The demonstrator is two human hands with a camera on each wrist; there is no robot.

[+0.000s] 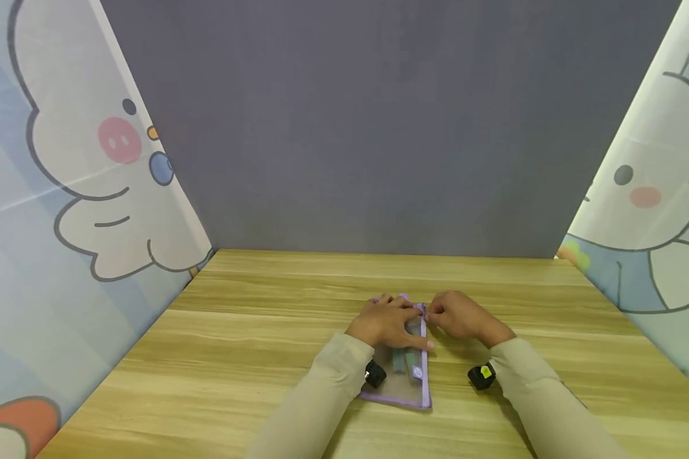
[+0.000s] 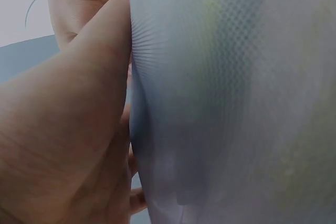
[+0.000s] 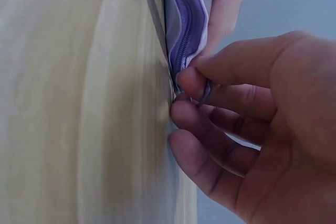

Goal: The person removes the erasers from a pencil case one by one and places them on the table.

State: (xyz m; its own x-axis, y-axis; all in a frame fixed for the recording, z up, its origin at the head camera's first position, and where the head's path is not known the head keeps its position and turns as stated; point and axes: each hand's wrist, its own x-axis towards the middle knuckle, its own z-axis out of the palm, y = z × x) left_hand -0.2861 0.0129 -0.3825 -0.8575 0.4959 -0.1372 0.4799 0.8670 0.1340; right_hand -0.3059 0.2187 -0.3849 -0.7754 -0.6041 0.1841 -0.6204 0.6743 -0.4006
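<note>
A translucent mesh zip pouch (image 1: 426,389) with purple edging lies flat on the table. Inside it, blurred greenish items (image 1: 399,362) show through. My left hand (image 1: 386,324) rests across the pouch's upper part, fingers spread and thumb over the zip edge. At the top right corner, my right hand (image 1: 460,315) pinches the purple zip pull (image 3: 207,93) between thumb and index finger, other fingers curled. The purple zip (image 3: 185,30) runs up from those fingertips in the right wrist view. Pouch mesh (image 2: 210,98) fills much of the left wrist view beside the palm.
The wood-grain table (image 1: 252,344) extends around the pouch on all sides. A dark grey panel (image 1: 379,127) stands behind it, and cartoon-printed cloths (image 1: 51,255) hang on the left and right. Each wrist carries a small black camera (image 1: 481,377).
</note>
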